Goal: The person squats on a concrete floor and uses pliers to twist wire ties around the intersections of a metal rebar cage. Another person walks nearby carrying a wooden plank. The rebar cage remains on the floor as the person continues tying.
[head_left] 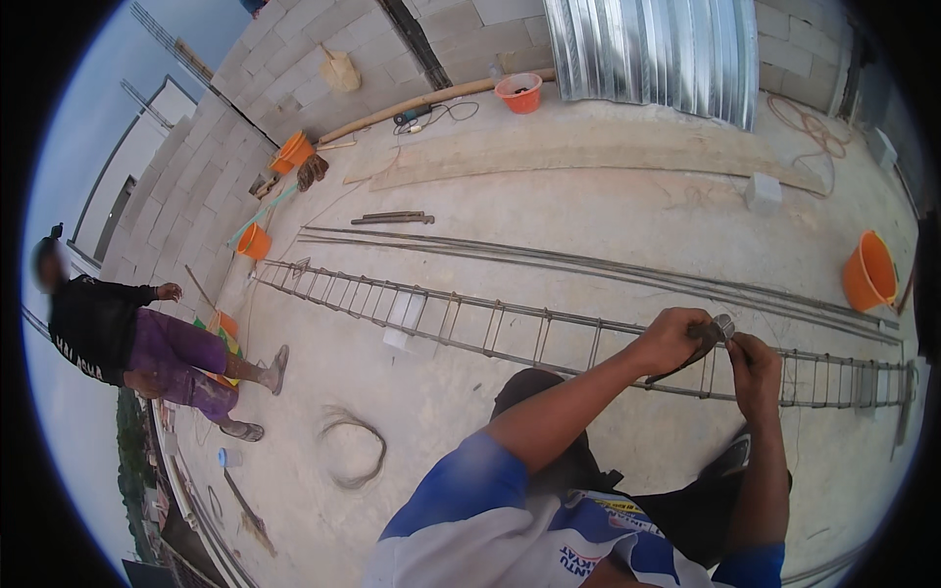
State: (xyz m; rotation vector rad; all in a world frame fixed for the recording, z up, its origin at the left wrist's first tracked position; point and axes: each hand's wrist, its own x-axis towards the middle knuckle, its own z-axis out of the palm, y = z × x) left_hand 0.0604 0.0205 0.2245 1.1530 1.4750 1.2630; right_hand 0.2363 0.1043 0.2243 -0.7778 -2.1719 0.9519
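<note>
Rooftop or open floor, pale concrete, seen from the head view. A long ladder-like frame of steel bars [544, 333] lies across the floor, directly ahead of the person, running out to both sides of the hands. Both hands are over its right-hand stretch, close together. Left hand [678, 341]: fingers curled around a dark piece [702, 345], kind unclear. Right hand [756, 370]: fingers bent inward, just beside a silvery round-ended thing [723, 327] that sits between the two hands; cannot tell whether they grip it.

A pale block [404, 319] shows beneath the frame, left of the hands. Beyond the frame, loose long bars [588, 263] lie roughly alongside it; short dark bars [392, 218] farther off. A coil of thin wire [380, 453] rests on the floor, near side, left. Orange bucket [868, 272] at far right, tilted. At the back, a corrugated metal sheet [652, 54] leans against the block wall [500, 39]. A co-worker [113, 328] in dark top and purple shorts is at far left, well apart from the frame.
</note>
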